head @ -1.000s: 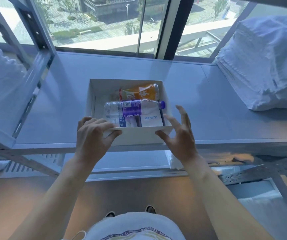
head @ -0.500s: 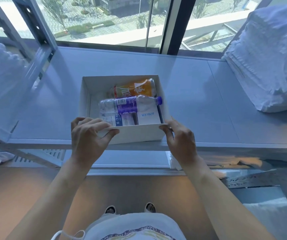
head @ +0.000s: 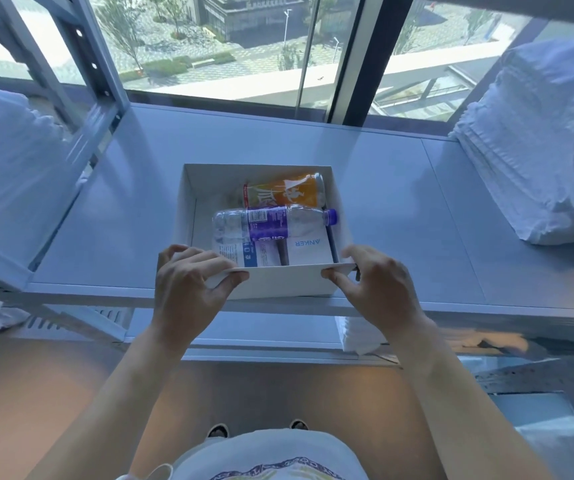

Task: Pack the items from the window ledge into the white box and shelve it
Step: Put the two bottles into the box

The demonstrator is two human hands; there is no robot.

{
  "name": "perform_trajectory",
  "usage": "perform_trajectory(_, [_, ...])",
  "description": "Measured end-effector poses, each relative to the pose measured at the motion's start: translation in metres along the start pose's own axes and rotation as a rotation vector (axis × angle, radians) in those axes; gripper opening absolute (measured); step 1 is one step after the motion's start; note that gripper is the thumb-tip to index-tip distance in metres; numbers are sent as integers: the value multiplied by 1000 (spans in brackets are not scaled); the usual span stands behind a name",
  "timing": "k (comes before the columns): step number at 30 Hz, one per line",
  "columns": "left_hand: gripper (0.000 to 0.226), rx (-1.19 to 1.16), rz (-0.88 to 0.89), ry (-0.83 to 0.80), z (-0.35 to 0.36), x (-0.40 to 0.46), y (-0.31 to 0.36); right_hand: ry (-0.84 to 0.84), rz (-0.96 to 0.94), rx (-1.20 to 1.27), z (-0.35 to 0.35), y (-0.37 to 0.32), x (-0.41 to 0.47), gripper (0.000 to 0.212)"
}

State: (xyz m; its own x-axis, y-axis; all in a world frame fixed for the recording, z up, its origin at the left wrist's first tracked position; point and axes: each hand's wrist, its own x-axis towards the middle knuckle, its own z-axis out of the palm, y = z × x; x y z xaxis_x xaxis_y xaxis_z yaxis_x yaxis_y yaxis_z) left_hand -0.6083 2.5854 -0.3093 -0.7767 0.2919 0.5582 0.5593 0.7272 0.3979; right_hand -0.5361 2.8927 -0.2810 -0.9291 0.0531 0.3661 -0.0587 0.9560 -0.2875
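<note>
One box (head: 280, 282) holds one bottle (head: 271, 221), one orange can (head: 283, 190), one Anker carton (head: 308, 251) and one packet (head: 244, 254); two hands, left (head: 188, 289) and right (head: 379, 289); two linen stacks (head: 541, 143).

White folded linens (head: 541, 140) are piled at the right end of the shelf, more white cloth (head: 5, 157) sits on the metal rack (head: 81, 109) at left, a small white stack (head: 358, 336) lies on the lower level, and the window (head: 230, 43) overlooks a street and trees.
</note>
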Motion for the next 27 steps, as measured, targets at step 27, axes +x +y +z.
perform_trajectory(27, [14,119,-64,-84,-21,13,-13,-58,-19,-52,0,-24,8,47])
